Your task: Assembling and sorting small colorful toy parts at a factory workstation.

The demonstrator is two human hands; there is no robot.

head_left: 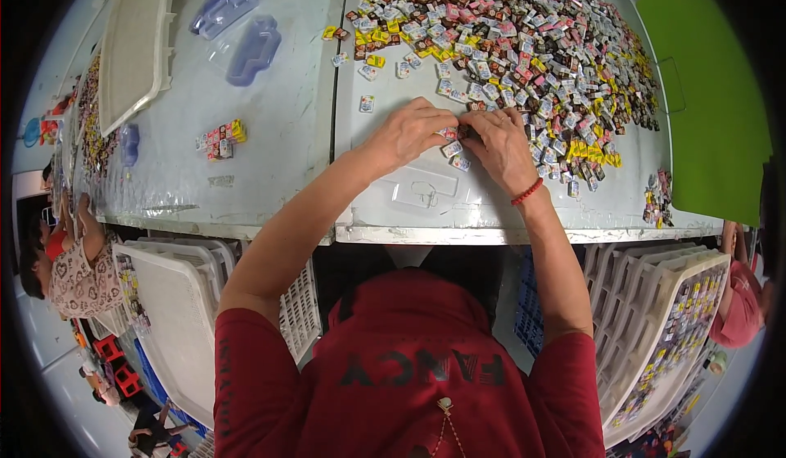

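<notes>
Pale tabletop (491,200) bears printed packets (524,40), a few pinched by both hands (409,135) (501,148) together.

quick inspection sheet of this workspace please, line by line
Surface: pale table, scuffed, with a dark seam between sections.
Job's things: heap of small packets in mixed colours beyond the hands; clear plastic tray near the front edge.
Clutter: translucent blue trays and a large white tray at left; packet cluster apart from the heap.
Grippers: left hand and right hand meet over packets; exact grip hidden.
Cables: nothing seen.
Surroundings: stacked trays below the table; green panel at right; other people towards both sides.
</notes>
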